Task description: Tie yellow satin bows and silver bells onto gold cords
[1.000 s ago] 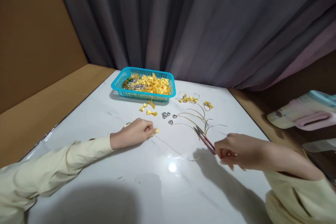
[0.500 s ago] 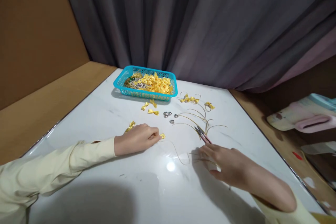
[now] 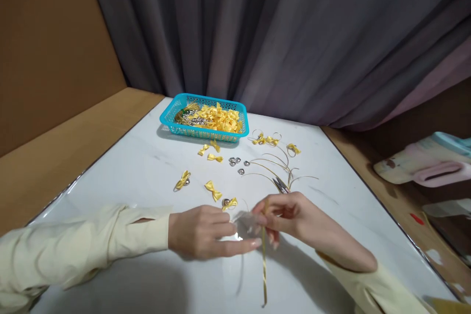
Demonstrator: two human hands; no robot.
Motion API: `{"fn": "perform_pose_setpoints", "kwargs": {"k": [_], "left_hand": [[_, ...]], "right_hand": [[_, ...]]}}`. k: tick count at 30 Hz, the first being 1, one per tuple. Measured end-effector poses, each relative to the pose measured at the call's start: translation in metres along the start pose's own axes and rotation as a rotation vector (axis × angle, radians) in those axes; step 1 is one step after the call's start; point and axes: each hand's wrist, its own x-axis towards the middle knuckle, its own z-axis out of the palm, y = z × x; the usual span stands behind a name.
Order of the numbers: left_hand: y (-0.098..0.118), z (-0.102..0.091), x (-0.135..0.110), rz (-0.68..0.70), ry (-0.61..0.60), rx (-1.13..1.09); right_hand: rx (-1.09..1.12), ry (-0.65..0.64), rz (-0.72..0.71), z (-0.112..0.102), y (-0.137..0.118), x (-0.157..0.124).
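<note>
My right hand (image 3: 290, 216) pinches a thin gold ribbon strand (image 3: 264, 265) that hangs down toward the table's front edge. My left hand (image 3: 206, 230) is beside it, fingers stretched toward the same strand, with the fingertips blurred near a small clear piece. A yellow bow with a silver charm (image 3: 229, 202) lies just above the two hands. Two more yellow bows (image 3: 213, 190) lie to its left on the white table (image 3: 147, 167). Small snips (image 3: 281, 185) rest above my right hand.
A turquoise basket (image 3: 167, 118) full of yellow bows stands at the back. Loose bows, silver heart charms (image 3: 234, 161) and curved gold strands (image 3: 270, 163) lie in front of it. Cardboard walls and a grey curtain enclose the table; pastel items sit at the right.
My right hand left the snips and picked up a gold strand. My left hand let go of its bow and drew back toward the right hand. Both hands now meet at the table's middle.
</note>
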Motion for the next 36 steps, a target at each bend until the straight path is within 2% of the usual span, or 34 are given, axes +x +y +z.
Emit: {"fn": "perform_pose_setpoints", "kwargs": {"k": [3, 7, 9, 13, 15, 21, 28, 31, 36], "left_hand": [[0.004, 0.005, 0.001, -0.077, 0.013, -0.142], [0.008, 0.006, 0.002, -0.228, 0.136, -0.406], [0.007, 0.004, 0.005, -0.444, 0.171, -0.636], [0.000, 0.001, 0.009, -1.039, 0.088, -1.188], [-0.006, 0.002, 0.008, -1.159, 0.080, -1.401], [-0.018, 0.003, 0.003, -1.260, 0.155, -1.638], [-0.023, 0.004, -0.001, -1.323, 0.314, -1.831], [-0.026, 0.006, -0.002, -1.278, 0.285, -1.913], [-0.026, 0.006, -0.001, -1.201, 0.171, -2.040]], "right_hand": [[0.307, 0.040, 0.008, 0.017, 0.000, 0.012], [0.511, 0.070, 0.016, 0.029, 0.015, 0.021], [0.559, 0.079, 0.011, 0.033, 0.023, 0.023], [0.570, 0.133, -0.034, 0.036, 0.031, 0.025], [0.592, 0.187, -0.054, 0.034, 0.033, 0.026], [0.786, 0.221, -0.107, 0.028, 0.036, 0.026], [0.890, 0.015, -0.144, 0.029, 0.036, 0.026], [0.920, -0.027, -0.127, 0.029, 0.039, 0.027], [0.947, -0.115, -0.132, 0.029, 0.044, 0.027]]}}
